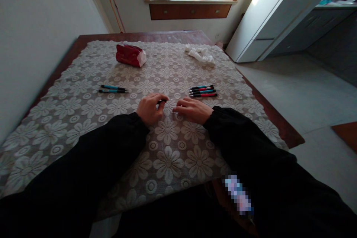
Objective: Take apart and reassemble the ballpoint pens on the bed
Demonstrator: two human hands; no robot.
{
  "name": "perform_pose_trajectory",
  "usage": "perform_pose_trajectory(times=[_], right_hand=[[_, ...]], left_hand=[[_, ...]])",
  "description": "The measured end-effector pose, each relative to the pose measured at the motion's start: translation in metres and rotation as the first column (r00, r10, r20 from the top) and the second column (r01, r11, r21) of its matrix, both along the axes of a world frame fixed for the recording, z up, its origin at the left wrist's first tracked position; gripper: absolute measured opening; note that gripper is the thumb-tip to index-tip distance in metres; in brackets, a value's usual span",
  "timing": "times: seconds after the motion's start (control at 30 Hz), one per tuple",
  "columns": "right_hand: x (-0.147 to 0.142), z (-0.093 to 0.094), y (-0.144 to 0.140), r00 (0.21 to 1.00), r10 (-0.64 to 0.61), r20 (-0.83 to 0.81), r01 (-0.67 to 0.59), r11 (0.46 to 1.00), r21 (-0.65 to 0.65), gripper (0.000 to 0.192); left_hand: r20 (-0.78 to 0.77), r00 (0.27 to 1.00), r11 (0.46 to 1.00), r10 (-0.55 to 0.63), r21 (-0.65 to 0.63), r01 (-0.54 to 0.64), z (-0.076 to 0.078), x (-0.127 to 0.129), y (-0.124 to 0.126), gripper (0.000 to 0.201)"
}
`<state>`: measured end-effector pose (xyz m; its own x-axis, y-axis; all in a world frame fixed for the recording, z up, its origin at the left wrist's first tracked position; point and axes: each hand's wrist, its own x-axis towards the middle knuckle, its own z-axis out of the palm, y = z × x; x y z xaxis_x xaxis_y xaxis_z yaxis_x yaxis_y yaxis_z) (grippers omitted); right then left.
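My left hand (150, 108) is closed around a dark pen barrel (161, 101), most of it covered by the fingers. From its right end a thin pale pen refill (174, 99) reaches across to my right hand (192, 109), whose fingers appear pinched on its other end. Two blue-and-black pens (113, 91) lie side by side on the tablecloth, left of my left hand. Just beyond my right hand, several blue or red pens with black parts (203, 91) rest in a close stack of parallel rows.
A floral lace tablecloth (169, 163) covers the wooden table. Farther back sit a red pouch-like packet (129, 55) with a white end and a crumpled white plastic bag (202, 55). Someone's hand holding a blurred phone (238, 195) appears below the table's near edge.
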<state>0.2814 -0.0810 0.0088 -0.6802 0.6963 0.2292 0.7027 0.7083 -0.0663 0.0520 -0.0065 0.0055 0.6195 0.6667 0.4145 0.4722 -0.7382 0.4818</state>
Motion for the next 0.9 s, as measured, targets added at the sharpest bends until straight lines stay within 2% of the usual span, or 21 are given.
perform_pose_trajectory(times=[0.37, 0.73, 0.9], right_hand=[[0.009, -0.004, 0.007, 0.991, 0.044, -0.129, -0.047, 0.999, -0.023, 0.020], [0.012, -0.002, 0.003, 0.974, 0.037, -0.224, -0.056, 0.995, -0.080, 0.035], [0.011, -0.002, 0.004, 0.966, 0.046, -0.255, -0.073, 0.993, -0.098, 0.031]], left_hand=[[0.017, 1.000, 1.000, -0.003, -0.004, 0.003, -0.001, 0.000, 0.000, 0.020], [0.032, 0.999, 0.999, 0.029, -0.035, -0.028, -0.001, 0.000, 0.000, 0.020], [0.036, 0.999, 0.999, 0.021, -0.035, -0.020, -0.002, 0.000, 0.001, 0.021]])
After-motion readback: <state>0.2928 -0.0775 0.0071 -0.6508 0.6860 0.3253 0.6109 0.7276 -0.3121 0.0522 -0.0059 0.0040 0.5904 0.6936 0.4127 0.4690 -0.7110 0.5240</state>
